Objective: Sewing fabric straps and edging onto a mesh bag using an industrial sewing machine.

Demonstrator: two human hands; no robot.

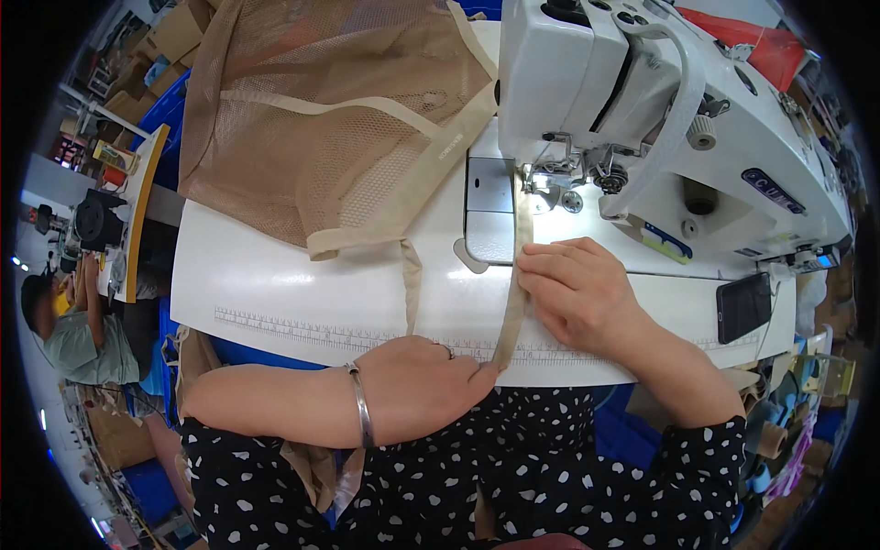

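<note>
A long beige fabric strap [511,328] runs from under the presser foot [534,177] of a white sewing machine [550,87] toward me. Close to the table's front edge, my left hand [429,385] is closed on the strap's near end, between thumb and fingers. My right hand [582,295] has its fingers bent together, with the tips pressed on the strap just in front of the needle plate [491,206]. Left of the machine lies a brown mesh bag [275,174] with beige trim; a narrow strap [412,284] hangs from it toward my left wrist.
A printed ruler scale [302,324] follows the table's front edge. On the right lie a black phone [743,308] and green-blue thread snips [667,243] beside the machine. A co-worker [87,335] sits at another table [147,211] at far left.
</note>
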